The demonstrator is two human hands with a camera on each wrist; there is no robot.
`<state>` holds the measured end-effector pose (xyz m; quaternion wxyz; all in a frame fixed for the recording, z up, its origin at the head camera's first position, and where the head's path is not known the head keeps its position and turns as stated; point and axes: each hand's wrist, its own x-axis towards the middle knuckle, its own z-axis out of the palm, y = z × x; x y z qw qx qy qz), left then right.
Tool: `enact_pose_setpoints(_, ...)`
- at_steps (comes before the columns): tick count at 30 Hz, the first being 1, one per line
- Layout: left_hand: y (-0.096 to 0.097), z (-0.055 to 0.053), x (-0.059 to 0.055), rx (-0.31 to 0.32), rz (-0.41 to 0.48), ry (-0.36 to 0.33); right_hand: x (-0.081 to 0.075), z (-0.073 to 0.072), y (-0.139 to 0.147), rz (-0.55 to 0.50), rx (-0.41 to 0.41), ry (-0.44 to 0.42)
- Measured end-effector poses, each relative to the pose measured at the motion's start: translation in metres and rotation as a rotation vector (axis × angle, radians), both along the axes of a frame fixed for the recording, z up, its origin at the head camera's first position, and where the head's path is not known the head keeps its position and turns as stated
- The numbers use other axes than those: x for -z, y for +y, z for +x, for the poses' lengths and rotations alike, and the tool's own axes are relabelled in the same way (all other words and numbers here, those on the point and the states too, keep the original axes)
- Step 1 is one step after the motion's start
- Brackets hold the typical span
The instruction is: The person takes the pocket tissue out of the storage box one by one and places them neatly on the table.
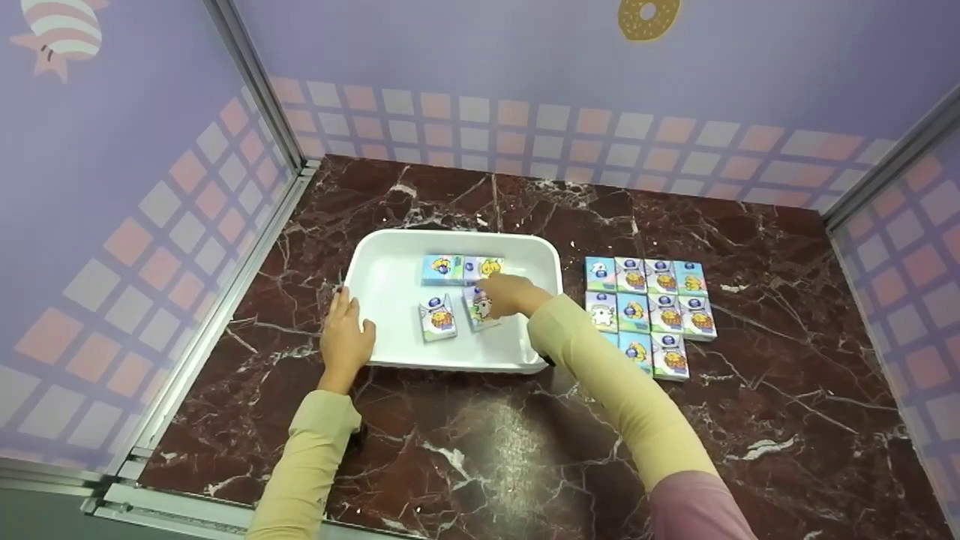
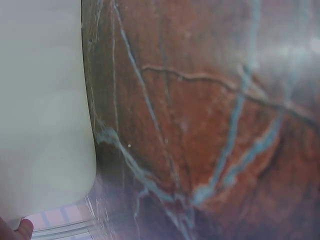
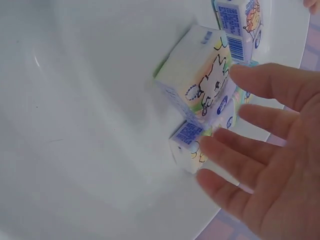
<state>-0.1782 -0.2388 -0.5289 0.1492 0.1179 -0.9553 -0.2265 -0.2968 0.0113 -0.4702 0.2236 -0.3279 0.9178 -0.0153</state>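
Note:
A white tray (image 1: 390,352) holds several small tissue packs with cartoon prints. My right hand (image 1: 511,294) is over a tissue pack (image 1: 477,309) with a white cartoon animal on it. In the right wrist view, the fingers (image 3: 232,155) are extended and spread beside this tilted pack, with the thumb close to its printed face. Left of it lies a tissue pack (image 1: 438,318) printed with a basket; a blue pack (image 1: 442,270) and a yellow-printed pack (image 1: 484,267) sit side by side behind. My left hand (image 1: 348,335) rests at the tray's left rim, fingers extended.
On the dark red marble table (image 1: 465,442), right of the tray, several more tissue packs (image 1: 665,313) lie in rows, partly hidden by my right sleeve. Purple panels (image 1: 525,52) with a checked border enclose the back and sides.

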Motion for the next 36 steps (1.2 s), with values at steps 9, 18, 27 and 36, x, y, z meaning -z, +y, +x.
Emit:
enact_pose_setpoints(9,0.0,0.0,0.001,-0.012,0.004,0.004,0.01,-0.002,-0.006,-0.03,-0.032,0.102)
enact_pose_setpoints(18,-0.001,0.0,0.001,-0.009,-0.008,-0.008,0.013,-0.006,-0.002,0.003,0.037,-0.003)
enact_pose_setpoints(27,0.0,-0.001,-0.001,-0.008,-0.011,-0.031,0.017,-0.007,-0.007,0.027,-0.004,0.017)
enact_pose_setpoints(36,0.0,0.0,0.0,-0.019,-0.013,-0.029,0.016,-0.004,-0.012,0.026,0.009,0.026)
